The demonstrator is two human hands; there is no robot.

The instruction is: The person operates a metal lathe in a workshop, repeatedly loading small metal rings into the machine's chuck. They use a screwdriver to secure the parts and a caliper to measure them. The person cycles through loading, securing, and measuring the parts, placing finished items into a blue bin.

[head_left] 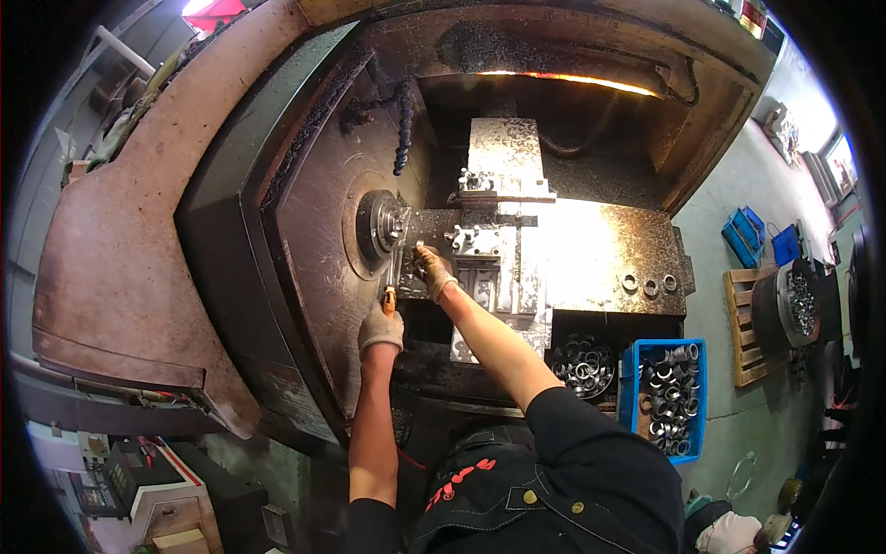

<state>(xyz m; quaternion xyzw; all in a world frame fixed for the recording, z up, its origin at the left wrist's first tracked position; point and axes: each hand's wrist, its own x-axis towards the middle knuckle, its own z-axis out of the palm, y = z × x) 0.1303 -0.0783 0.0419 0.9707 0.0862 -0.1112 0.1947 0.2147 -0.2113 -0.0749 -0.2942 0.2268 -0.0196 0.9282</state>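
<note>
My left hand, in a pale work glove, is wrapped round the orange handle of a slim metal tool whose kind I cannot make out. Its shaft points up past the lathe chuck, on the right side of it. My right hand, gloved too, is just right of the shaft, with fingers curled together. Whatever those fingers hold, if anything, is hidden. Right of the chuck, cutting-tool holders are mounted on the cross slide.
Several metal rings stand on the flat plate at right. Below are a round container of rings and a blue crate full of them. A blue coolant hose hangs above the chuck. The machine's door borders the left.
</note>
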